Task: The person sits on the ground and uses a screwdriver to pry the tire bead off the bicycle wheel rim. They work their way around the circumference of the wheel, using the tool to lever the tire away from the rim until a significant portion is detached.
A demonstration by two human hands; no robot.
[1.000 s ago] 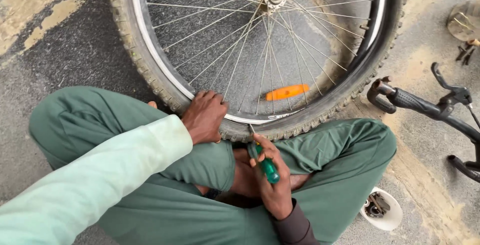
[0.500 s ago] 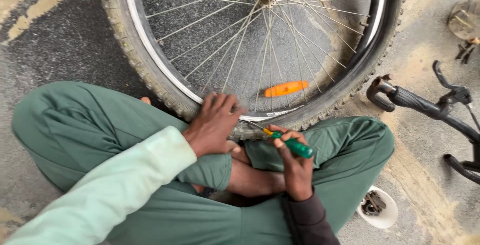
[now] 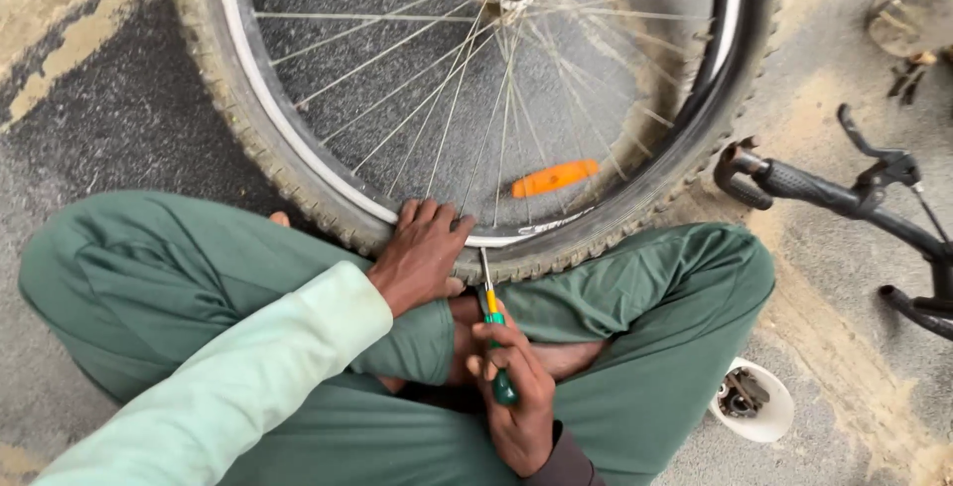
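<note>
At the tyre (image 3: 298, 183): screwdriver (image 3: 493, 332), seemingly wedged.
</note>
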